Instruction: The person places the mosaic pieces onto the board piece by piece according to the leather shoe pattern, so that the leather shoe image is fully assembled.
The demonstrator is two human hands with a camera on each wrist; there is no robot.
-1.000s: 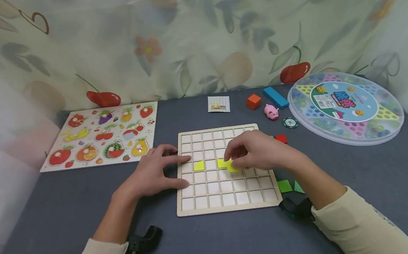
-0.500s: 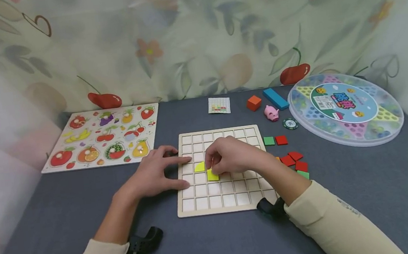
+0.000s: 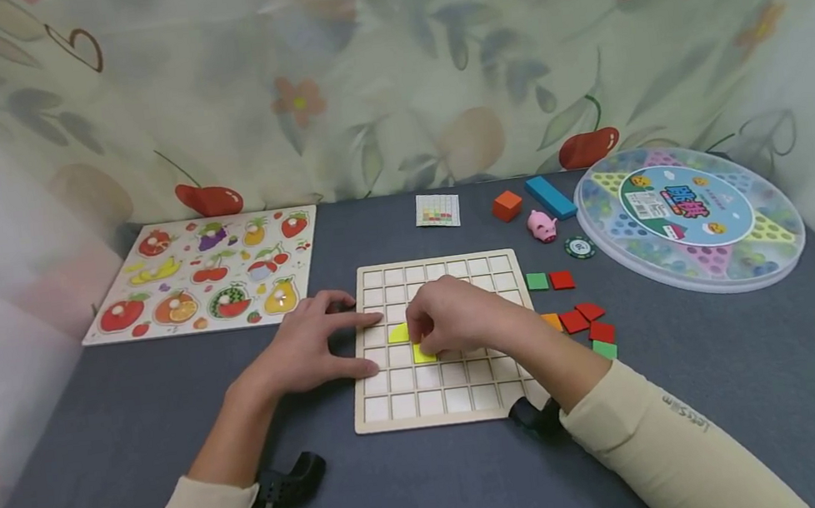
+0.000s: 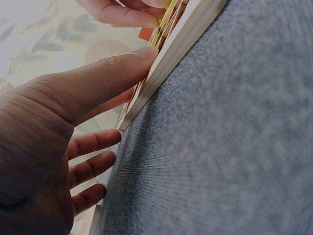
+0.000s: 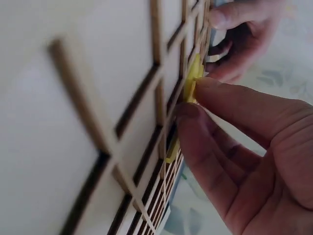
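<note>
A pale wooden grid board (image 3: pixel 458 400) lies on the dark table. My left hand (image 3: pixel 306 346) rests at its left edge, thumb and index finger extended onto the rim. My right hand (image 3: pixel 460 315) is over the middle of the board, pinching a yellow tile (image 3: pixel 424 353) between thumb and fingers. In the right wrist view the pinched yellow tile (image 5: pixel 191 84) is tilted against the grid bars. Another yellow tile (image 3: pixel 397 334) lies in a cell just left of the fingertips. The cells beneath my right hand are hidden in the head view.
Several red tiles (image 3: pixel 574 320), green tiles (image 3: pixel 537 282) and a partly hidden orange one lie right of the board. Behind are a small printed card (image 3: pixel 437 210), orange cube (image 3: pixel 507 206), blue block (image 3: pixel 551 197), pink pig (image 3: pixel 542 225), chip (image 3: pixel 580 248), round game box (image 3: pixel 710 261) and fruit puzzle (image 3: pixel 189 325).
My right hand has moved left across the board with the yellow tile and lowered it toward a cell, shifting only slightly over the last half second. My left hand has stayed put.
</note>
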